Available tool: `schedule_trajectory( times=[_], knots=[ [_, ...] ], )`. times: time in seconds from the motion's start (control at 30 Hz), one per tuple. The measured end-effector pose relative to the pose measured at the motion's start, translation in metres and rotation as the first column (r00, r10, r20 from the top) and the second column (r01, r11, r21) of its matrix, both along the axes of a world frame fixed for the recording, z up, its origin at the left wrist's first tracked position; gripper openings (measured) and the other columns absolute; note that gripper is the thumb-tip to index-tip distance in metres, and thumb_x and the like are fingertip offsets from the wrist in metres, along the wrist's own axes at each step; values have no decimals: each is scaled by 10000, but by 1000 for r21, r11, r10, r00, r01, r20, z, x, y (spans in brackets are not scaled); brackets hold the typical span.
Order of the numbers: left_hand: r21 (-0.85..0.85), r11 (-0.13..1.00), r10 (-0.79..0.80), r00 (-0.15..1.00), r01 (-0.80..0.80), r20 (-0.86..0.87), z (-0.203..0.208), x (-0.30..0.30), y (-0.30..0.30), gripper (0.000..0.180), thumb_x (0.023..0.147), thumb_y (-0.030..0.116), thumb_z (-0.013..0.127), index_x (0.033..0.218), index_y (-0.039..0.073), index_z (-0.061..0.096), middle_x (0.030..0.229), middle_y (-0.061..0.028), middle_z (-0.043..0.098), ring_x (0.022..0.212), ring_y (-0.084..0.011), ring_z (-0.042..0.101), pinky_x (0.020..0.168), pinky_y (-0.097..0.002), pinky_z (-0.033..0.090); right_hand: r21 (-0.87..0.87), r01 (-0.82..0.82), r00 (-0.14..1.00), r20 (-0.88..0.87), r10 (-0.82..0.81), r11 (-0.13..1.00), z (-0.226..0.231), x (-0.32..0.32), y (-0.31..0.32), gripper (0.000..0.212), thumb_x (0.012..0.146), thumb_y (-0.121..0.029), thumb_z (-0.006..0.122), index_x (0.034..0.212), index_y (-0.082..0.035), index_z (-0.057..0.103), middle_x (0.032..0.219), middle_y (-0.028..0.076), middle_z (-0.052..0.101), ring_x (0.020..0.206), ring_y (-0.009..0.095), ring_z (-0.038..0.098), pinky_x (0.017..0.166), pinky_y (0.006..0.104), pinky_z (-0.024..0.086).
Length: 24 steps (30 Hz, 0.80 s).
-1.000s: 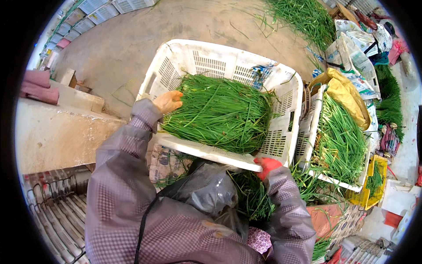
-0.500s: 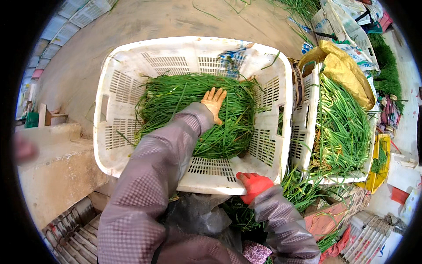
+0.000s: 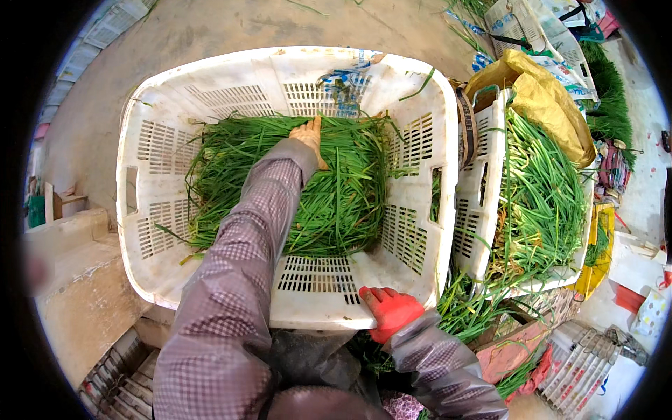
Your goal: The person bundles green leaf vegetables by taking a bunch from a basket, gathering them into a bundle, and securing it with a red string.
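Note:
A large white plastic crate (image 3: 311, 311) with slotted walls stands before me, with a thick layer of long green chives (image 3: 343, 203) over its bottom. My left hand (image 3: 308, 136) reaches in over the near rim and lies on the chives towards the far wall. Its fingers point away and its thumb is apart; nothing shows in its grasp. My right hand (image 3: 393, 311), in a red glove with the fingertips bare, is closed over the crate's near rim close to the right corner. Its lower fingers are partly hidden.
Close on the right stands a second white crate (image 3: 493, 203) heaped with chives (image 3: 542, 196), a yellow sack (image 3: 549, 105) at its far end. Beyond it is a yellow crate (image 3: 598, 245). A concrete ledge (image 3: 84, 273) is at the left, and loose chives (image 3: 465, 308) lie near my right arm.
My left hand has moved across the chives towards the crate's far wall and a little left. In the picture the crate sits further left; my right hand stays on its rim.

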<state>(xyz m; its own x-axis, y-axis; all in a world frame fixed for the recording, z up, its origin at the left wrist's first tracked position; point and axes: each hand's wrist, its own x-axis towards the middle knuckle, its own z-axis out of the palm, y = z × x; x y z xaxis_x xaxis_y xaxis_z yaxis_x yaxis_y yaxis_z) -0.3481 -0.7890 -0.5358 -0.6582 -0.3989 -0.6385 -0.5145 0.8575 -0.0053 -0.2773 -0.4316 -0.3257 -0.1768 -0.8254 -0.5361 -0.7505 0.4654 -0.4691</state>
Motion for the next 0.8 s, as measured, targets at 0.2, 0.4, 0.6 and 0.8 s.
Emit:
schedule_trajectory(
  times=[0.2,0.4,0.6,0.8],
  knots=[
    [-138,968,-189,969,212,159,7,-17,6,1044,657,558,777,1435,70,282,1441,-139,388,1378,-309,259,1088,-402,312,-38,-11,1000,-17,10,999,-3,0,2,712,612,-214,743,1254,-32,497,1131,107,594,1011,275,589,795,396,518],
    [54,998,-14,999,12,52,0,-6,4,847,697,355,793,1371,53,378,1393,-159,446,1338,-302,361,1061,-423,359,-64,18,999,-28,-20,998,-3,1,1,652,603,-182,722,1217,-78,530,1115,91,620,991,274,612,779,391,521],
    [175,979,115,992,-106,-45,-5,10,6,492,753,155,652,1194,19,481,1099,-205,618,1108,-329,569,973,-393,447,-44,6,999,-32,-8,999,1,0,1,675,609,-211,733,1235,-73,520,1149,99,607,1029,282,601,810,400,516],
    [256,954,242,907,-158,-343,-3,58,25,520,746,240,668,1188,26,497,1022,-202,627,980,-354,578,905,-401,465,0,2,1000,3,-2,1000,4,-3,-2,701,612,-226,744,1256,-75,510,1180,100,602,1047,286,596,822,404,513]
  ],
)
